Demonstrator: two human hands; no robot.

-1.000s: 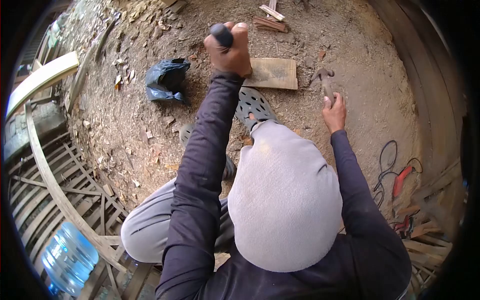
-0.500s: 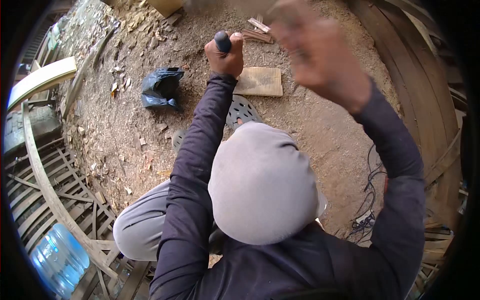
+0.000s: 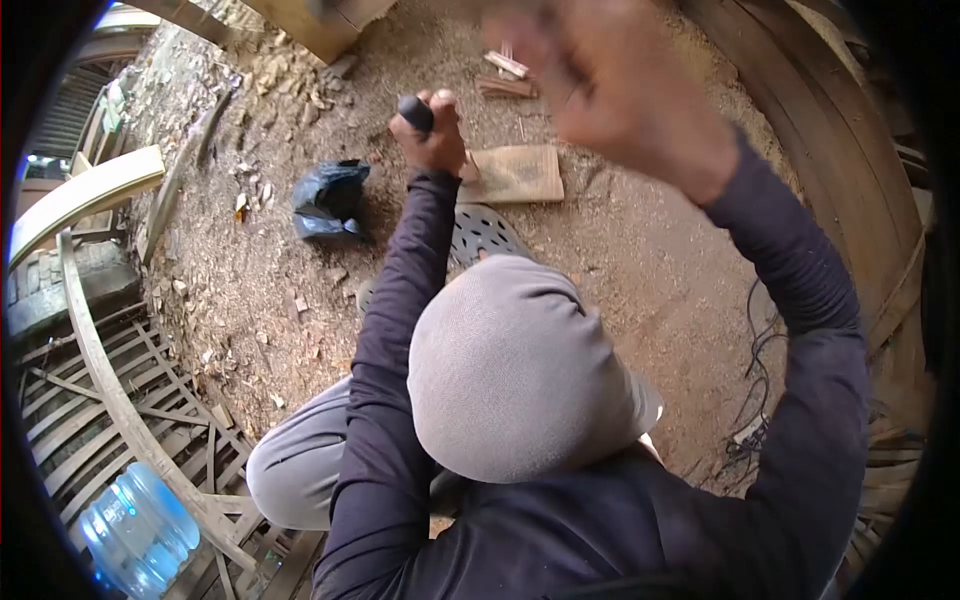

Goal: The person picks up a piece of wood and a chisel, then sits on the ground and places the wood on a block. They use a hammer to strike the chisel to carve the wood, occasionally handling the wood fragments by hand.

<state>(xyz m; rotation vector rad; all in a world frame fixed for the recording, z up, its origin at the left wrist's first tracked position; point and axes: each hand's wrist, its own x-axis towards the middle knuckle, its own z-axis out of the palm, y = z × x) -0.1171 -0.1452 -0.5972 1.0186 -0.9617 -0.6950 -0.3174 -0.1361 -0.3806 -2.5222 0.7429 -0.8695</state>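
My left hand (image 3: 430, 140) is a fist around a tool with a dark, rounded handle (image 3: 415, 113); its working end is hidden below the hand. Just right of this fist, a flat wooden board (image 3: 518, 174) lies on the ground by a grey perforated clog (image 3: 484, 236). My right hand (image 3: 625, 95) is raised high and nearer the camera, smeared by motion. Its fingers look curled around something, and a brownish blur shows beyond them at the top edge. I cannot make out what it holds.
A dark plastic bag (image 3: 330, 200) lies left of the left hand. Small wood offcuts (image 3: 507, 88) lie ahead. Timber planks (image 3: 830, 130) stand right, with a tangled black cable (image 3: 755, 370) below. Slatted wood (image 3: 150, 380) and a blue water jug (image 3: 140, 530) are at left.
My left hand and its tool have shifted left and slightly toward the body. The raised right hand has moved a little left. The whole view has shifted slightly.
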